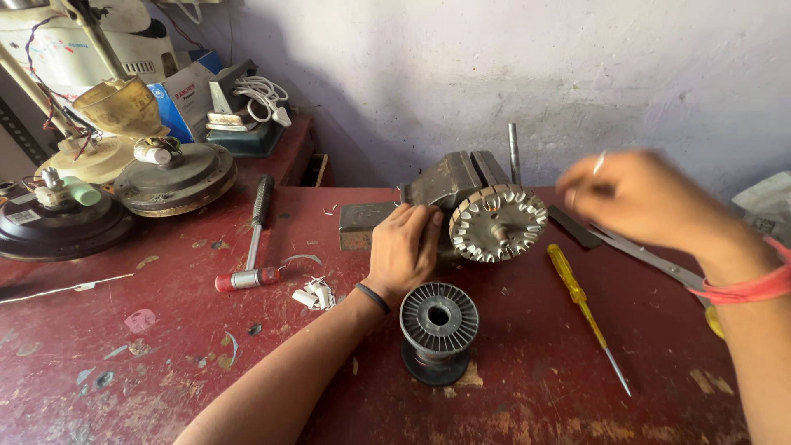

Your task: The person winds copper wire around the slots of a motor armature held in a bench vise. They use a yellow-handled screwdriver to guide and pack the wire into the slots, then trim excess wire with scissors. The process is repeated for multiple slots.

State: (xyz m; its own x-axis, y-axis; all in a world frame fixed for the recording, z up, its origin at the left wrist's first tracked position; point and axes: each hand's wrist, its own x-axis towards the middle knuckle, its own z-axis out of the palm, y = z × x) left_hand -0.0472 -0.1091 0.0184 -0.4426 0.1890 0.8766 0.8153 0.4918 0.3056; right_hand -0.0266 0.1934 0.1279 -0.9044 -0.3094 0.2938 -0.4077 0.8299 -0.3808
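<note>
At centre frame, the left hand clasps a toothed metal motor core in a vise; the blurred right hand pinches something thin, unclear what.

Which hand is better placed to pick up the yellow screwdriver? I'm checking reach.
Probably the right hand: it hovers raised and blurred just above and right of the yellow screwdriver on the red bench. The left hand rests against the vise, beside the slotted stator core.
</note>
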